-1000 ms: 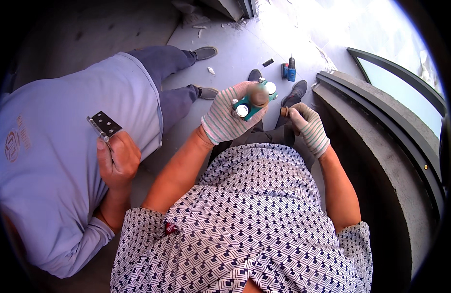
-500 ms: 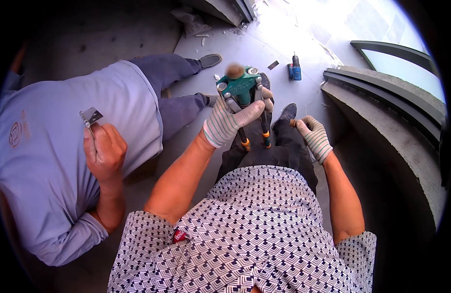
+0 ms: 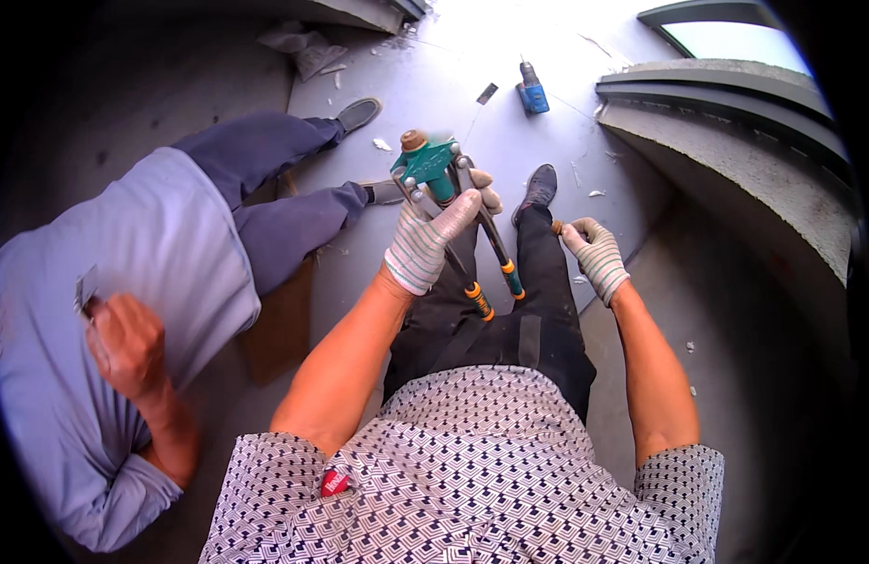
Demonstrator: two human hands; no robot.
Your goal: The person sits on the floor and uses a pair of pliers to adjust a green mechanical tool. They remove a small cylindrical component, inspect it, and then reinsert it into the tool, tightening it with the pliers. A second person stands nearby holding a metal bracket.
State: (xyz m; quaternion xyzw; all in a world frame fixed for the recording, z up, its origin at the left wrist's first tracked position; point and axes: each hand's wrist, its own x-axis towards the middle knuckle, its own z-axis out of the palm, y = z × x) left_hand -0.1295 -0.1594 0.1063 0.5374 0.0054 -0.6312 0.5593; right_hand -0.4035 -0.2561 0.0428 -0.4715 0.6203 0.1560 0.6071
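Just above the centre of the frame, a two-handled tool (image 3: pixel 429 165) with a green head is held clear of the floor (image 3: pixel 355 268), in front of the wearer's dark trousers (image 3: pixel 547 263). The left hand (image 3: pixel 423 246), in a striped glove, is closed around it below the head, thumb across the near side and fingertips showing on the right. To the right of centre, the right hand (image 3: pixel 599 260), gloved likewise, has thumb and finger pinched together on a small brown piece (image 3: pixel 558 227); its exact form cannot be told.

Risks, as judged: the whole tool hangs on a single hand, and its orange-banded grips (image 3: pixel 481 301) are unsupported. Should the hold loosen, the tool could swing or slide down toward the legs and the shoe (image 3: pixel 538 185). The brown piece sits at the very tips of gloved fingers; thick fabric dulls feel, so a slip could send it to the floor among the scraps. A handle pressed inward could also pinch the fingers lying alongside.

Orientation: the head, with its brown knob (image 3: pixel 414 140), points to the upper left of the frame. Both handles run to the lower right, roughly side by side with a gap between them. The long axis therefore lies on a steep slant, upper left to lower right.
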